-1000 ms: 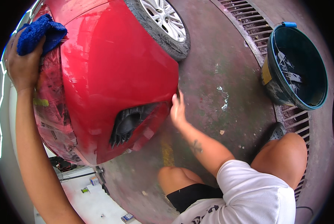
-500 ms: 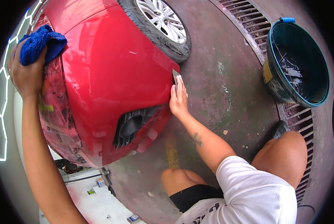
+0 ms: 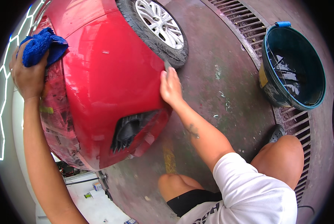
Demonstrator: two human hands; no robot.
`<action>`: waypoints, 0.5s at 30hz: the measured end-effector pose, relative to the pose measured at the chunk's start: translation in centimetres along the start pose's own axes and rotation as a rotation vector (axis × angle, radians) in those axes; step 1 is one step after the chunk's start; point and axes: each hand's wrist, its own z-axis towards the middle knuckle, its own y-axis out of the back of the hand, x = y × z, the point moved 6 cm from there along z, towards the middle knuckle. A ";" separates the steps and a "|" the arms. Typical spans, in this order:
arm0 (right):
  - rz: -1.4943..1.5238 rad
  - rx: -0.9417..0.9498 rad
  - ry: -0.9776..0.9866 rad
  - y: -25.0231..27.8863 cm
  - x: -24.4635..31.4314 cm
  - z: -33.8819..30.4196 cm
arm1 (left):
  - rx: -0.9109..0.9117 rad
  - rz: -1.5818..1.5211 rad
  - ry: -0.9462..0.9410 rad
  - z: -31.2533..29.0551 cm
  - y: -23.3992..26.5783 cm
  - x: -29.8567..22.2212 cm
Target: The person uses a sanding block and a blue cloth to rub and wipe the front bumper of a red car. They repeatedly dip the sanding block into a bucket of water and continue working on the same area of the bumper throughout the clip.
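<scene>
My left hand is closed around a bunched blue microfiber cloth at the upper left, against the edge of the red car bumper. With its fingers stretched along the bumper's right edge near the wheel, my right hand presses a grey piece of sandpaper. Only the tip of that piece shows past my fingers. The bumper is glossy, with a small pale mark on its upper face and a black fog-lamp recess low down.
A tyre with a silver wheel stands just beyond my right hand. A dark teal bucket with liquid inside sits at the right over a floor drain grate. Masking paper covers the bumper's left side. My bent knees are below.
My right hand has slid up along the bumper's edge toward the tyre with the sandpaper. My left hand still holds the cloth in nearly the same spot. The view has shifted slightly.
</scene>
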 end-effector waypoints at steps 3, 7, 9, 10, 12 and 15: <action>0.081 0.053 0.264 -0.7 10.1 0.5 | 0.014 -0.009 -0.037 -1.1 0.5 1.7; 0.011 -0.001 0.367 0.3 5.3 -0.5 | 0.006 -0.059 -0.016 -0.9 0.4 0.2; 0.019 0.128 -0.083 0.8 -5.1 -1.0 | -0.029 -0.025 0.006 -0.2 0.3 -0.2; -0.044 0.284 -0.197 1.0 -8.2 -1.5 | -0.025 -0.029 0.005 -0.2 0.5 0.1; 0.054 0.164 -0.151 2.0 -9.0 -3.1 | -0.006 -0.050 0.001 -0.8 0.3 0.5; 0.112 0.050 -0.007 1.5 -5.5 -4.1 | 0.019 -0.060 -0.032 -1.0 0.8 1.3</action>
